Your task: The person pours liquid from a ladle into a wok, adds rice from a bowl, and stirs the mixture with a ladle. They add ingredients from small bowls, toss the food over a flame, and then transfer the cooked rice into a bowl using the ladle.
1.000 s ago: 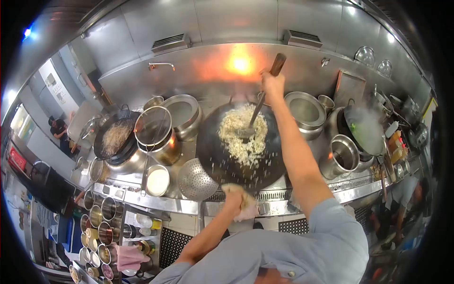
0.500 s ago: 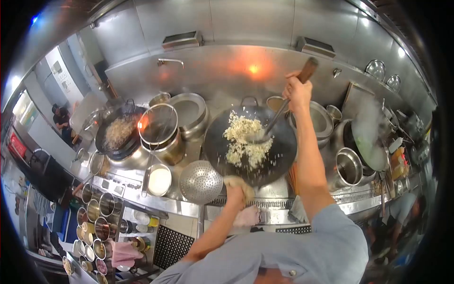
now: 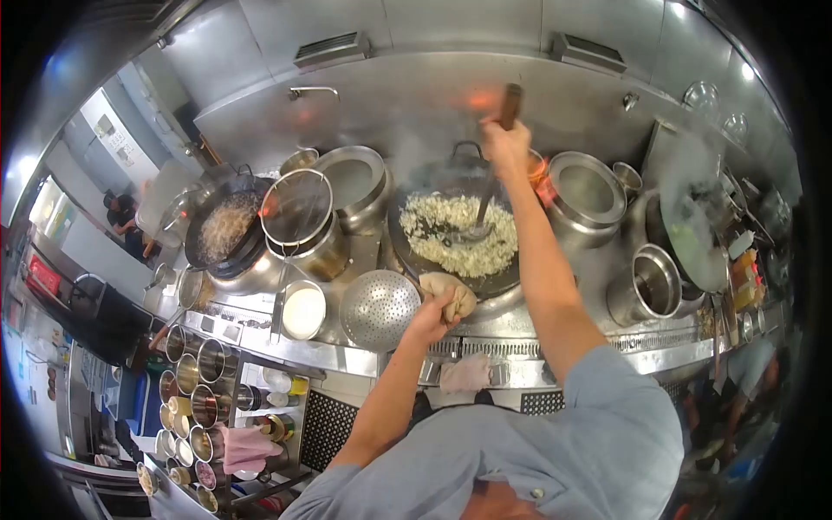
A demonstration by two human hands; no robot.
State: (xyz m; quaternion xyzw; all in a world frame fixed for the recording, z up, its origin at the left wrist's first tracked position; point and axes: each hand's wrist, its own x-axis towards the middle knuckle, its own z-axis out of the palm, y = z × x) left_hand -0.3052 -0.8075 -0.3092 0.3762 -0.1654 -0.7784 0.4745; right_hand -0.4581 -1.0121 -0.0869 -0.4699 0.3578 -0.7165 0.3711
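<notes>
In front of me a dark wok (image 3: 511, 282) sits on the stove with pale, rice-like food (image 3: 451, 251) spread over its bottom. My left hand (image 3: 433, 319) is closed on a folded beige cloth (image 3: 449, 295) at the wok's near rim; any handle beneath it is hidden. Above the far right of the wok, my right hand (image 3: 507, 149) grips the wooden handle of a ladle (image 3: 484, 208). The ladle's bowl rests down in the food. Just left of the cloth lies a round perforated strainer (image 3: 380, 309).
A second wok (image 3: 204, 247) holds bubbling brown contents at left, beside a pot topped by a sieve (image 3: 297, 208). A white-filled bowl (image 3: 303, 310) stands nearby. At right are a lidded pot (image 3: 588, 195), a steel pot (image 3: 650, 284) and a steaming wok (image 3: 693, 251).
The wok has tilted away, and the food, tossed up before, now lies spread in it. My right hand and ladle moved left; my left hand with the cloth moved up.
</notes>
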